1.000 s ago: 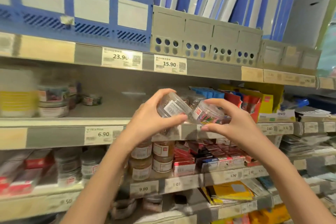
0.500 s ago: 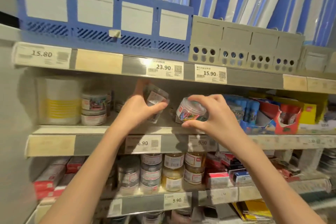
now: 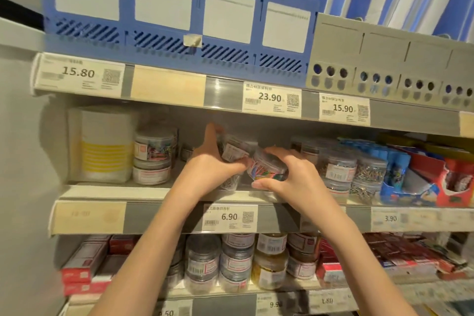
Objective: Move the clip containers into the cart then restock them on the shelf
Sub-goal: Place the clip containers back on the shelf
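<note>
My left hand (image 3: 209,165) grips a clear round clip container with a white label (image 3: 234,150), tilted, inside the middle shelf (image 3: 164,194) bay. My right hand (image 3: 289,177) curls round a second clear container of coloured paper clips (image 3: 265,168), right beside the first and just above the shelf board. Another clear container (image 3: 230,183) shows partly under my left hand. Two stacked clip containers (image 3: 152,159) stand on the shelf to the left. The cart is out of view.
A white and yellow pack (image 3: 101,146) stands at the shelf's far left. Jars of silver clips (image 3: 338,169) and blue and red boxes (image 3: 410,174) fill the right side. The shelf below holds several jars (image 3: 237,261) and red boxes (image 3: 84,264). Blue file racks (image 3: 177,23) sit above.
Both hands have moved with their containers from in front of the shelf edge into the middle shelf bay and lower, toward the board. The view has shifted left and closer.
</note>
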### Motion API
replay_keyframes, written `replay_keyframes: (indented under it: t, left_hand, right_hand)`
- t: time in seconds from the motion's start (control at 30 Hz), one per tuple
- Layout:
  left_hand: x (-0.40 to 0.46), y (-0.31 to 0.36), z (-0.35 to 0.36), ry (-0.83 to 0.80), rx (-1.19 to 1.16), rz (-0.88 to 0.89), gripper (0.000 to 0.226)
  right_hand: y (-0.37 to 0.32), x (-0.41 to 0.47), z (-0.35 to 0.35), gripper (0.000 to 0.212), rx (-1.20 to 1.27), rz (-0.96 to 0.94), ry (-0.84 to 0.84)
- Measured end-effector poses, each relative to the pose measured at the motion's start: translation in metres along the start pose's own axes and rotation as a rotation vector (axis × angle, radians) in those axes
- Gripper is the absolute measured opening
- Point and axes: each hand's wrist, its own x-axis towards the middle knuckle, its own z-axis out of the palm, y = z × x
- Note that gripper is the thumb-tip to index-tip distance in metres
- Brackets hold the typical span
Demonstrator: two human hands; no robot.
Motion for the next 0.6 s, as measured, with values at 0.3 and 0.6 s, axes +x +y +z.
replay_keyframes:
  t: [0.3,0.6]
  left_hand:
    - [-0.007,0.005,-0.004,0.006,0.036,-0.034,0.060]
    - [-0.007,0.011,-0.003,-0.044,0.102,-0.075,0.060]
  right_hand:
    - [0.008,0.007,0.003,0.072,0.161,0.062,-0.137]
    - [0.011,0.014,0.000,0.066,0.160,0.063,-0.231]
